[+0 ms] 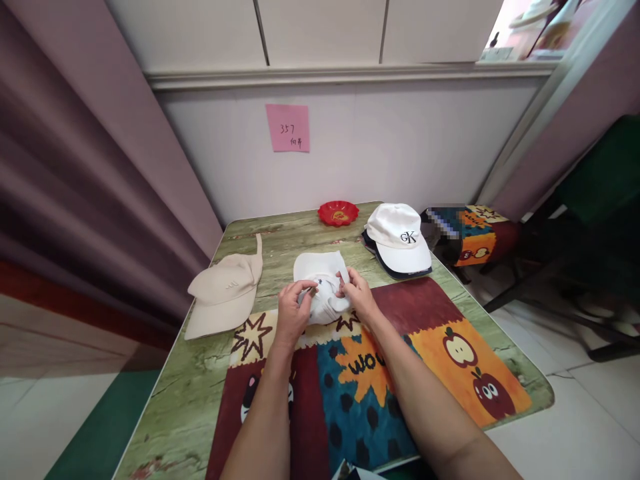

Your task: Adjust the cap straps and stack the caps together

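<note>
A white baseball cap [323,300] lies at the far edge of the patterned mat, its brim pointing away from me. My left hand [294,312] pinches the cap's near left side, with a small brownish metallic piece showing at the fingertips, perhaps a strap buckle. On the opposite side, my right hand [358,293] has thumb and fingers closed on the cap's strap or edge. A beige cap [225,290] rests to the left, its loose strap sticking up. At the back right, another white cap [399,230] with dark letters sits on top of a dark cap [400,272].
A red scalloped dish [339,213] stands at the table's back edge. The colourful mat [370,413] covers the front of the green wood-patterned table [170,400]. A pink note [289,128] is stuck on the wall. Right of the table is a stool with a patterned cover [475,233].
</note>
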